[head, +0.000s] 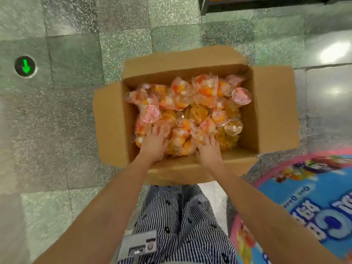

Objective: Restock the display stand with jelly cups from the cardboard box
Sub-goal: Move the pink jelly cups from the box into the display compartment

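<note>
1. Where the small clear plastic jelly cups with orange, pink and white fruit filling [190,103] lie, they form a loose heap across the bottom of the open brown cardboard box [114,121], some on their sides and some bottom up.
2. The box stands on the floor with its four flaps folded outward, the near flap pointing toward the person.
3. The left grip [154,143], a bare hand, is inside the box on the near left part of the heap, palm down. Its fingers [159,130] are spread and laid on the cups, not closed round any of them.
4. The right grip [208,151], also a bare hand, rests on the near middle of the heap, palm down with fingers [207,139] apart. The fingertips touch one clear upturned cup [197,132], and nothing is pinched.
5. Both bare forearms reach over the near flap.
6. A round display stand with a pink rim and blue printed surface [314,202] sits at the lower right, just beside the box's near right corner. It is blurred, and its print cannot be read.
7. The grey speckled tile floor [66,121] lies all around, with a dark round disc bearing a green arrow [25,66] well apart to the left.
8. A black-and-white striped garment [177,216] shows below the box, and a small grey device [139,242] sits at the waist.
9. A dark piece of furniture [266,4] crosses the top right edge.
</note>
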